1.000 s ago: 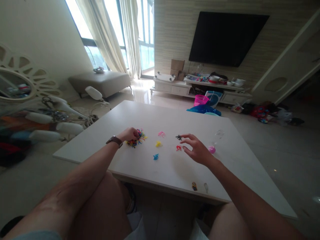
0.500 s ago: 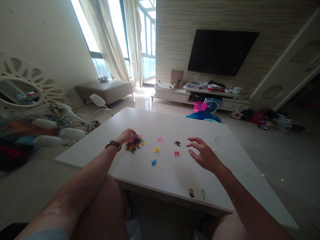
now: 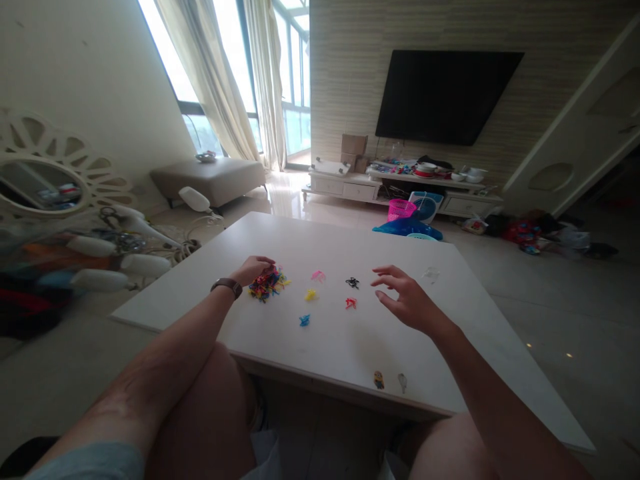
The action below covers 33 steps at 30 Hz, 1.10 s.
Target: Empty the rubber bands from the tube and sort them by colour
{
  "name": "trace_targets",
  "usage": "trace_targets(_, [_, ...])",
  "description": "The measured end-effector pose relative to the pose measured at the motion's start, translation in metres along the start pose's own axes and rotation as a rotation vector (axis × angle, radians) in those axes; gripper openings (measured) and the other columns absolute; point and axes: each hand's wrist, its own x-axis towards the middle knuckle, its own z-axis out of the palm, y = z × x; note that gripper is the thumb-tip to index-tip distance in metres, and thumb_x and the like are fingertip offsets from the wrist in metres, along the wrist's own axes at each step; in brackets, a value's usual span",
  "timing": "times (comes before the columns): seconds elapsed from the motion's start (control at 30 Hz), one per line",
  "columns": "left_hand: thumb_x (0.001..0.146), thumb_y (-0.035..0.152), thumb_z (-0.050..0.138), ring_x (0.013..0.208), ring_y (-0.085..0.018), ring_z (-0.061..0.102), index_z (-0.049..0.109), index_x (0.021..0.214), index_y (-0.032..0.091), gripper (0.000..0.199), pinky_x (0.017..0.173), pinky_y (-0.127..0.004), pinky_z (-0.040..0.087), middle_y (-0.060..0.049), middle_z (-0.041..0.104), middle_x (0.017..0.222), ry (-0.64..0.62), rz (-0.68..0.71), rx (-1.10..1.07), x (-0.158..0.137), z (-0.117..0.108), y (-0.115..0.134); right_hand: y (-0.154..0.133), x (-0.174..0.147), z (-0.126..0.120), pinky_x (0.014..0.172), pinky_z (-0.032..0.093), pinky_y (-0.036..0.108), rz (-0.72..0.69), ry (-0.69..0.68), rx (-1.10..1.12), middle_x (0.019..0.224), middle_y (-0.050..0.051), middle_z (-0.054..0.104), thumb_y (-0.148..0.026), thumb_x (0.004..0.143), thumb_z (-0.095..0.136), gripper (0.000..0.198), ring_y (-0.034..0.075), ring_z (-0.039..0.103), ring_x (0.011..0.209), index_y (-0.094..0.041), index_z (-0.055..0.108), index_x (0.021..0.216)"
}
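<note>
My left hand (image 3: 256,270), with a dark watch on its wrist, reaches to the far side of a mixed pile of small coloured pieces (image 3: 267,285). Its fingers are pinched together at the pile; whatever they hold is too small to make out. My right hand (image 3: 403,297) hovers over the table, fingers apart and nothing in them. Between the hands lie small single-colour heaps: pink (image 3: 319,275), yellow (image 3: 311,295), blue (image 3: 305,321), black (image 3: 353,283) and red (image 3: 351,303). A clear heap (image 3: 431,274) rests beyond my right hand.
Near the front edge of the white table (image 3: 280,233) lie a minion figure (image 3: 379,380) and a small pale object (image 3: 403,383). A lamp with several white shades (image 3: 145,265) stands at the left. Past the far edge are a pink basket (image 3: 401,210) and blue plastic (image 3: 410,230).
The view has shifted slightly. My left hand stays at the pile, its fingers drawn closer together. My right hand's fingers have drawn in slightly, and the heaps look the same.
</note>
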Motion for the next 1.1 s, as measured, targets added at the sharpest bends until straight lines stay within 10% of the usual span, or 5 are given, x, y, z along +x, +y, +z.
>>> trace_targets(0.33, [0.089,0.005,0.052,0.084,-0.022,0.075,0.063,0.100,0.007,0.016,0.063,-0.024,0.062,-0.019,0.069,0.093,-0.011,-0.255,-0.432,0.002,0.013,0.009,0.003,0.003,0.000,0.090,0.059,0.043,0.000,-0.051,0.005,0.132,0.009,0.064,-0.024,0.091,0.061,0.017,0.027,0.065,0.117,-0.025,0.075,0.099])
trace_targets(0.73, [0.087,0.000,0.068,0.100,-0.014,0.073,0.070,0.085,0.012,0.012,0.090,-0.017,0.058,-0.009,0.075,0.097,-0.052,-0.133,-0.315,-0.017,0.035,0.015,0.006,0.010,0.003,0.081,0.060,0.036,-0.016,-0.074,0.033,0.128,0.008,0.067,-0.023,0.091,0.061,0.017,0.022,0.070,0.105,-0.024,0.075,0.098])
trace_targets(1.1, [0.075,0.014,0.087,0.096,-0.017,0.072,0.078,0.090,0.007,0.018,0.101,-0.027,0.055,-0.014,0.076,0.100,-0.669,-0.081,-0.262,-0.107,0.143,0.024,-0.009,0.018,0.032,0.082,0.058,0.035,0.081,-0.004,0.178,0.098,0.006,0.079,-0.029,0.092,0.065,0.015,0.021,0.073,0.089,-0.021,0.074,0.100])
